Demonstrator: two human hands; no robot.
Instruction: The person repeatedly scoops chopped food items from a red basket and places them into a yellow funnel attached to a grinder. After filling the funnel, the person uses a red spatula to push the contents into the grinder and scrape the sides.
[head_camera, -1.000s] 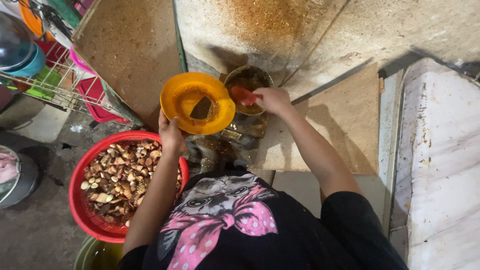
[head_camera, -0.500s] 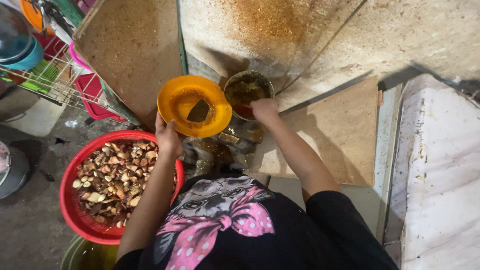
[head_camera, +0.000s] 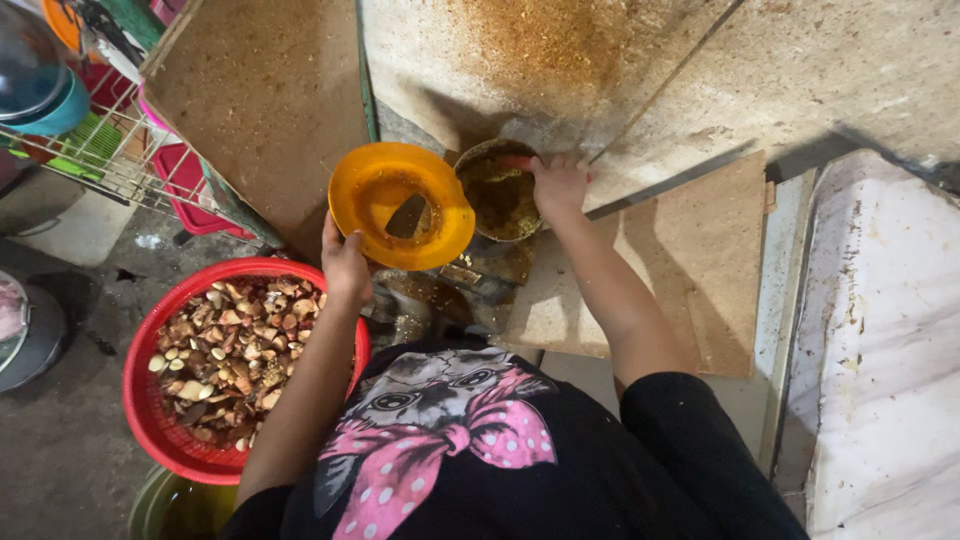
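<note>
Left hand (head_camera: 345, 262) pinches the tilted orange bowl (head_camera: 400, 205) beside the metal pot (head_camera: 497, 190), risking spillage; the right hand's (head_camera: 558, 185) grip is unclear.

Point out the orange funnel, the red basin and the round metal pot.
orange funnel (head_camera: 400, 205): head view, inner wall.
red basin (head_camera: 160, 440): head view, near rim.
round metal pot (head_camera: 497, 192): head view, brown contents inside.

Left hand (head_camera: 345, 265) gripping orange funnel (head_camera: 400, 205), right hand (head_camera: 560, 185) in round container (head_camera: 497, 190), red basin (head_camera: 150, 400) beside
</note>
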